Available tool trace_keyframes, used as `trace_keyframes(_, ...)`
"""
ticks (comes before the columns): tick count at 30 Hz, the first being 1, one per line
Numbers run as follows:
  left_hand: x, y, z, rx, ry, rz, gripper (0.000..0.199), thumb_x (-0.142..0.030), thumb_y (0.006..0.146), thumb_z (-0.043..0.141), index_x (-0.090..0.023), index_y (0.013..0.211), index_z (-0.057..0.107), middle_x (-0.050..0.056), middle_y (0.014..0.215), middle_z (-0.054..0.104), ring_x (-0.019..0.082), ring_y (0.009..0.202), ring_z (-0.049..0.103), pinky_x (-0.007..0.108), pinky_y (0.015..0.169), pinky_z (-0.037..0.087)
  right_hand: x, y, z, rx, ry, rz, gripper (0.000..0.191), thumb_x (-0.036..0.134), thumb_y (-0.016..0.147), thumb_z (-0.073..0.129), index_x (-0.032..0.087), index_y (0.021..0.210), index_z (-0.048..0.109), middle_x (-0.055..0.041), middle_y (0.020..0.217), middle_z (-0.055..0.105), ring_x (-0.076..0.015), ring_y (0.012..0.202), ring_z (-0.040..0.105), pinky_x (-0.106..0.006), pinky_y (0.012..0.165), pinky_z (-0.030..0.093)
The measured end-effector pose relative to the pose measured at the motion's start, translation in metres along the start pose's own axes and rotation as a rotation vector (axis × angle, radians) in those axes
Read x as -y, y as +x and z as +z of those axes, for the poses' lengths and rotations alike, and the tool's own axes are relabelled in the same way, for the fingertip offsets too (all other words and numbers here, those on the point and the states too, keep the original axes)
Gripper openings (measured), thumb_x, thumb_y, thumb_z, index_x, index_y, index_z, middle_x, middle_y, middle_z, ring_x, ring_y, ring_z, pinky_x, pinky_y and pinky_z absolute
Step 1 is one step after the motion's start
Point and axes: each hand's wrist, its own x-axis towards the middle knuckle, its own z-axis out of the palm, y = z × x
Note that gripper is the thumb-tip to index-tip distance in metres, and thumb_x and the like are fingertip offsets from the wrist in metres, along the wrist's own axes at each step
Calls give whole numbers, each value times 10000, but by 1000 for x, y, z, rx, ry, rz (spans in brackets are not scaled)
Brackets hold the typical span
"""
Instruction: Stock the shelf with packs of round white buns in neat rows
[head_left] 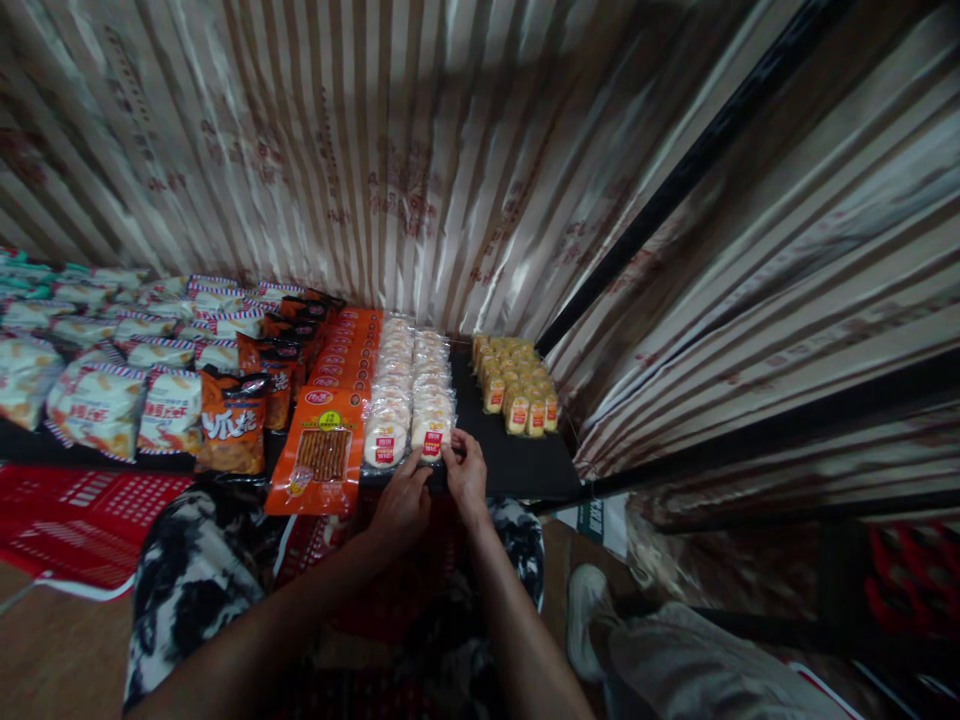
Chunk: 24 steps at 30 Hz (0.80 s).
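Note:
Two rows of round white crackers in clear wrappers with red labels lie on a black shelf point(517, 480). At the front of the right row is a cracker pack point(433, 443); my left hand point(405, 497) touches its lower left edge and my right hand point(466, 470) its right edge, fingers bent around it. The front pack of the left row point(386, 443) lies beside it, untouched. Orange packets of brown sticks point(322, 455) overlap in a row to the left. A block of small yellow packs point(517, 385) stands to the right.
Orange and black snack bags point(232, 422) and white bags point(105, 400) fill the shelf's left part. Red baskets point(75, 525) are below. Striped sheeting point(375, 150) hangs behind, with a dark pole point(675, 190) at right. Another person's shoe point(587, 620) is at lower right.

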Motion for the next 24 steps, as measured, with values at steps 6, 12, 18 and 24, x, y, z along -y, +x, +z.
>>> trace_keyframes(6, -1, 0, 3, -17, 11, 7, 380, -48, 752, 406, -77, 1068, 614, 169, 1372, 437, 263, 1267, 411, 447, 1059, 358, -2, -2, -1, 0, 7, -9, 361, 318, 780, 512, 122, 1078, 570, -127, 1049, 576, -177, 886, 601, -297, 734, 527)
trace_keyframes(12, -3, -2, 3, -53, 13, 68, 357, -50, 758, 397, -80, 1031, 625, 171, 1276, 528, 260, 1205, 466, 454, 1021, 395, 11, -10, -4, -115, -11, -43, 390, 336, 789, 487, 115, 1103, 555, -140, 1072, 568, -189, 937, 587, -297, 740, 509)
trace_keyframes(18, -5, -21, -2, -14, -108, 86, 319, -60, 803, 375, -116, 970, 640, 131, 1137, 612, 205, 1076, 538, 378, 958, 445, 16, -38, -4, -201, 52, 0, 359, 404, 822, 479, 139, 1051, 556, -46, 835, 597, -126, 706, 561, -231, 616, 460)
trace_keyframes(24, 10, -59, 11, 236, -219, 12, 260, -133, 787, 459, -128, 969, 645, 118, 1007, 651, 200, 949, 588, 322, 867, 470, 0, -91, 8, -19, -15, 35, 293, 416, 853, 430, 169, 876, 585, 5, 638, 584, -121, 577, 542, -228, 583, 435)
